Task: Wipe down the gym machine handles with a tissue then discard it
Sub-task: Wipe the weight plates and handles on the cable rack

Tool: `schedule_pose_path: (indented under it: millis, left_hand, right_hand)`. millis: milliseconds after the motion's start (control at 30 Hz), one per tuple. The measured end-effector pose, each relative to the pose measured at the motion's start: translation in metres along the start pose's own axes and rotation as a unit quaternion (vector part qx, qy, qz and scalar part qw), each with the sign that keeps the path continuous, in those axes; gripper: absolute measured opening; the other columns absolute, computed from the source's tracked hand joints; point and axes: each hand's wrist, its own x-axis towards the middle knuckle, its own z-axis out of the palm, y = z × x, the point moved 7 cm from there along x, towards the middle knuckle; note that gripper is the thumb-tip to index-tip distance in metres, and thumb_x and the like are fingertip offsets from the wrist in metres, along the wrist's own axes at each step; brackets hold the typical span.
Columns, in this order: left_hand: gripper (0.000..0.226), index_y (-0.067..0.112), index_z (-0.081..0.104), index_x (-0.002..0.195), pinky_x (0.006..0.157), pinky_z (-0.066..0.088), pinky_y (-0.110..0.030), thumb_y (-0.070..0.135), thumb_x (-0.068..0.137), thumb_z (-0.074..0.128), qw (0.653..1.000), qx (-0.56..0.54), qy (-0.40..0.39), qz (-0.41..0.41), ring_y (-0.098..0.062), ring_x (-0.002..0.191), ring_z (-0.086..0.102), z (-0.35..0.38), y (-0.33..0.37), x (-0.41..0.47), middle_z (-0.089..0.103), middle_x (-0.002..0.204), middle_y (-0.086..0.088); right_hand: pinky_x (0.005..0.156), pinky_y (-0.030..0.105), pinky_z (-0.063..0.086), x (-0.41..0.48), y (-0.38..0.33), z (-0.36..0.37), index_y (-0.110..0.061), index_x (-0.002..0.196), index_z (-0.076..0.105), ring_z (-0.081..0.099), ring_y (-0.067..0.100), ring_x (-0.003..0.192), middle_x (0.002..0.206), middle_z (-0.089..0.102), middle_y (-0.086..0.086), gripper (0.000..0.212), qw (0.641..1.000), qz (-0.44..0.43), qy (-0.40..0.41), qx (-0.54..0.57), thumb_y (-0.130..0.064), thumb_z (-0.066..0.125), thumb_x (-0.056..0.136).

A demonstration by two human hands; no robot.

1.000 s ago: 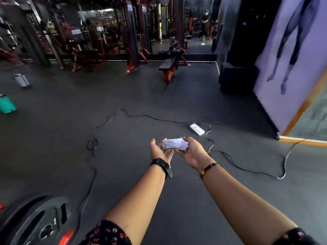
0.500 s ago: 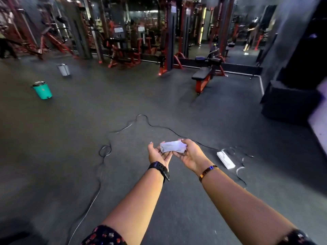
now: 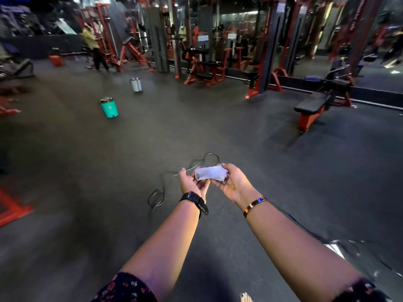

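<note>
Head view: right hand (image 3: 234,182) pinches the folded tissue (image 3: 210,173), left hand (image 3: 192,182) lies cupped open beneath; discarding in the bin (image 3: 109,108) apparently remains.

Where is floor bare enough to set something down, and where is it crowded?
Bare dark rubber floor spans between the teal plastic bin and the black padded bench. Crowded: looped black cable beneath the left hand, red-framed machines along the far wall.

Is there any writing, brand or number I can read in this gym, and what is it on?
No text can be read here.
White placards at the back: too blurred.
Teal bin: small mark, too small to read.
Tissue: no print shows.
</note>
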Motion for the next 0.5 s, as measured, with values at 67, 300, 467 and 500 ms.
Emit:
schedule_pose_path:
  millis: [67, 300, 467, 500]
  left_hand:
    - [0.047, 0.008, 0.062, 0.089, 0.066, 0.052, -0.029, 0.047, 0.097, 0.037, 1.0, -0.014, 0.006, 0.022, -0.019, 0.077, 0.062, 0.021, 0.011, 0.041, 0.062, 0.088, -0.008]
    - [0.049, 0.007, 0.064, 0.091, 0.076, 0.053, -0.029, 0.047, 0.098, 0.036, 0.994, -0.046, 0.052, 0.08, -0.019, 0.078, 0.062, 0.083, 0.064, 0.163, 0.063, 0.087, -0.007]
    - [0.049, 0.007, 0.065, 0.087, 0.072, 0.052, -0.027, 0.047, 0.098, 0.037, 0.986, -0.081, 0.092, 0.11, -0.018, 0.072, 0.061, 0.1, 0.108, 0.236, 0.063, 0.082, -0.006]
    - [0.049, 0.008, 0.064, 0.087, 0.069, 0.052, -0.026, 0.047, 0.098, 0.038, 0.984, -0.087, 0.101, 0.116, -0.017, 0.071, 0.061, 0.1, 0.117, 0.248, 0.062, 0.081, -0.006]
  right_hand:
    - [0.074, 0.033, 0.054, 0.048, -0.019, 0.015, -0.006, 0.086, 0.057, 0.062, 0.021, 0.072, 0.079, 0.062, 0.011, 0.016, 1.0, 0.008, -0.022, -0.008, -0.013, 0.047, 0.096]
    - [0.077, 0.033, 0.053, 0.192, -0.077, 0.079, -0.007, 0.087, 0.056, 0.061, 0.021, 0.075, 0.084, 0.061, 0.013, 0.014, 0.994, 0.054, -0.082, -0.057, -0.013, 0.047, 0.096]
    - [0.076, 0.031, 0.051, 0.27, -0.092, 0.136, -0.007, 0.085, 0.054, 0.059, 0.02, 0.074, 0.081, 0.059, 0.012, 0.015, 0.987, 0.079, -0.123, -0.062, -0.011, 0.045, 0.097]
    - [0.076, 0.031, 0.051, 0.283, -0.092, 0.148, -0.007, 0.086, 0.055, 0.059, 0.02, 0.074, 0.082, 0.059, 0.012, 0.016, 0.985, 0.088, -0.131, -0.068, -0.012, 0.045, 0.097]
